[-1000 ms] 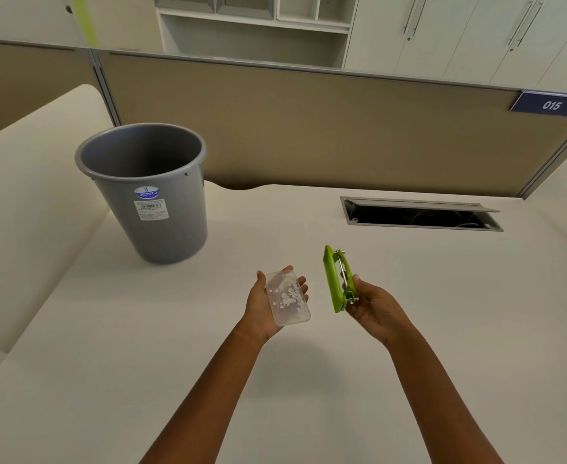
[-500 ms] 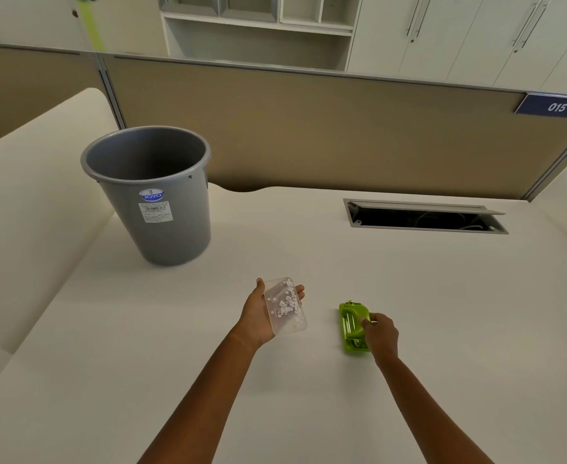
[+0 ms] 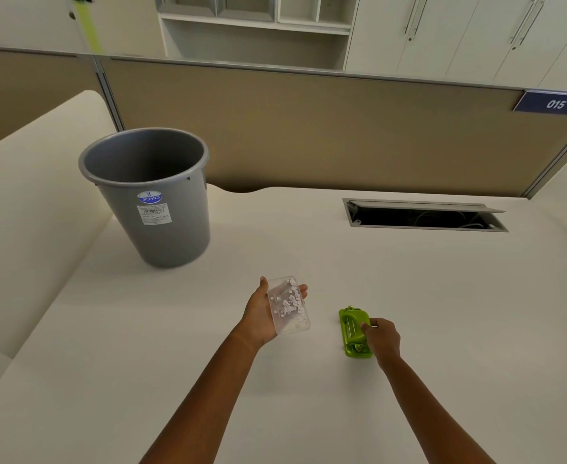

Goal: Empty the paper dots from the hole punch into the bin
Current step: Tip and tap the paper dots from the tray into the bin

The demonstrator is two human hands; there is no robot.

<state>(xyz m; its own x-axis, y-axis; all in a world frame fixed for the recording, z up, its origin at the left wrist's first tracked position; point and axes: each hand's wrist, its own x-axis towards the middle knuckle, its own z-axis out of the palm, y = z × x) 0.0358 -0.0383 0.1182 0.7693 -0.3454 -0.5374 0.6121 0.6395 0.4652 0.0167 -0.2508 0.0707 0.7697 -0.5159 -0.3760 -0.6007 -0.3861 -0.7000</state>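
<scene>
My left hand (image 3: 262, 313) holds a clear plastic tray (image 3: 288, 304), the hole punch's detached bottom cover, palm up above the desk. Several white paper dots (image 3: 292, 301) lie in it. The green hole punch (image 3: 354, 331) lies upside down on the cream desk (image 3: 442, 296) to the right of the tray. My right hand (image 3: 380, 339) rests on its right side, fingers touching it. The grey bin (image 3: 148, 195) stands upright on the desk at the far left, its mouth open, well beyond my left hand.
An open cable slot (image 3: 422, 217) with a raised metal flap is set into the desk at the back right. A tan partition (image 3: 308, 128) runs behind the desk. A lower cream surface (image 3: 24, 212) lies to the left of the bin.
My right hand has lowered the green hole punch from the air onto the desk and still rests on it. My left hand keeps holding the tray with the dots.
</scene>
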